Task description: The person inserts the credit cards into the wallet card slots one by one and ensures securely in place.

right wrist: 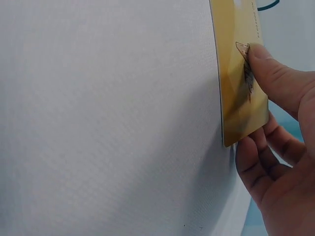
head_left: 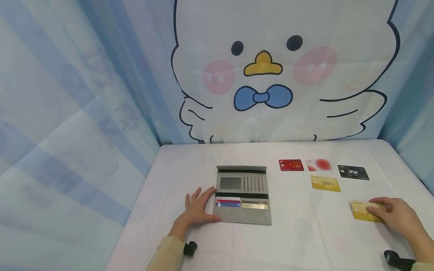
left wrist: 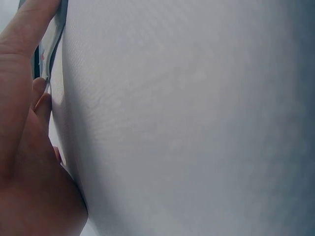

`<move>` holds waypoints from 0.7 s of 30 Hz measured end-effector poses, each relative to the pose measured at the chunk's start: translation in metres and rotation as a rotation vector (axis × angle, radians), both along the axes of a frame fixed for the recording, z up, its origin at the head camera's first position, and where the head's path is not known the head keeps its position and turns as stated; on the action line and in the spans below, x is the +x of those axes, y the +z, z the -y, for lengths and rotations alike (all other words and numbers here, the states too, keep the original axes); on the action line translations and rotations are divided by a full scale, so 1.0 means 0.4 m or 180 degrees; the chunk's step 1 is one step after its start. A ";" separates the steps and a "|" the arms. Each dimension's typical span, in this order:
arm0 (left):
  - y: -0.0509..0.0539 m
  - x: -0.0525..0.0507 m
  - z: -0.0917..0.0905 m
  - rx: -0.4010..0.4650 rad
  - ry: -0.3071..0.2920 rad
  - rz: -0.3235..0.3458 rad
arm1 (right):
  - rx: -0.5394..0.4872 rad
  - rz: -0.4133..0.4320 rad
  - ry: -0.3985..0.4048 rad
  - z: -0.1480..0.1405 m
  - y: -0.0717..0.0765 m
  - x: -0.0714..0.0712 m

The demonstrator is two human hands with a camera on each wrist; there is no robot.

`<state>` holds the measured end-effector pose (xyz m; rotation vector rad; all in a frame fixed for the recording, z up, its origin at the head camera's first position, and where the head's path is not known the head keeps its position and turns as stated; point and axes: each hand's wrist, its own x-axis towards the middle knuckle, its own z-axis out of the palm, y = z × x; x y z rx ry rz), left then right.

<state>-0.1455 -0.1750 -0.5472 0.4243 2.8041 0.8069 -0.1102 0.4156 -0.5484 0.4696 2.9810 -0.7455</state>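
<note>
A grey card wallet point(head_left: 242, 216) lies unfolded on the table, a red-white-blue card point(head_left: 228, 202) and a gold card point(head_left: 254, 205) in its lower slots. My left hand point(head_left: 196, 212) touches the wallet's left edge with spread fingers and thumb; the left wrist view shows part of that hand point(left wrist: 29, 123). At the right, my right hand point(head_left: 400, 216) pinches a yellow card point(head_left: 361, 210). In the right wrist view the thumb lies on the face of this card point(right wrist: 236, 98), the fingers of the hand point(right wrist: 290, 167) curled behind it.
Right of the wallet lie a red VIP card point(head_left: 291, 165), a white card with red circles point(head_left: 318, 165), a black VIP card point(head_left: 353, 172) and another yellow card point(head_left: 325, 183). Behind the white-covered table point(head_left: 271, 248) hangs a printed curtain point(head_left: 264, 124).
</note>
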 end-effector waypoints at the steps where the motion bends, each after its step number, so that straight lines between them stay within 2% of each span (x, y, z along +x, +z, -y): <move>1: 0.000 0.000 0.000 -0.0003 -0.0003 -0.0001 | -0.0033 0.0013 -0.0041 0.000 -0.001 -0.001; 5: -0.002 -0.002 0.002 0.0003 -0.0012 -0.0005 | -0.0143 -0.0032 -0.0076 -0.003 -0.011 -0.004; 12: -0.010 -0.009 0.000 -0.0040 -0.0003 -0.0044 | -0.0237 -0.0157 0.0103 -0.017 -0.033 -0.003; 21: -0.005 -0.002 0.000 -0.0008 -0.0008 -0.0041 | -0.0506 -0.0222 0.0099 0.013 -0.002 -0.007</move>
